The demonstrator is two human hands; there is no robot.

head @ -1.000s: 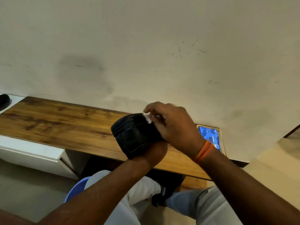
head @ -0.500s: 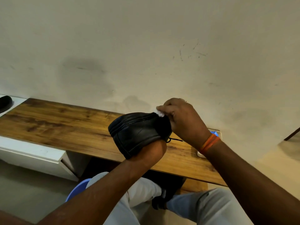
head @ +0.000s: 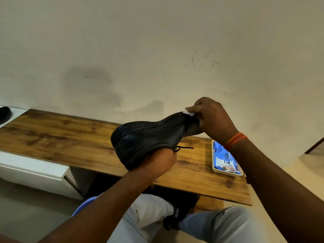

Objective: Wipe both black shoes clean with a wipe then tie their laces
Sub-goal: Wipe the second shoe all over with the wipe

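A black shoe [head: 149,137] is held up above the wooden table [head: 57,135], its sole turned toward me and its toe at the left. My left hand [head: 156,161] grips it from underneath near the toe. My right hand [head: 213,118] pinches a small white wipe [head: 189,112] against the heel end of the sole. A black lace [head: 184,148] dangles from the shoe over the table. The second black shoe [head: 4,114] is partly visible at the far left edge on a white surface.
A cream tray [head: 214,168] holding a blue wipes pack [head: 225,158] lies on the table's right end. A white cabinet [head: 33,170] stands at the left under the table edge. A plain wall rises behind. My knees and a blue seat [head: 82,205] are below.
My right hand has slid the wipe along the sole from the toe area toward the heel. The shoe now shows stretched out lengthwise, and the tray has come into full view.
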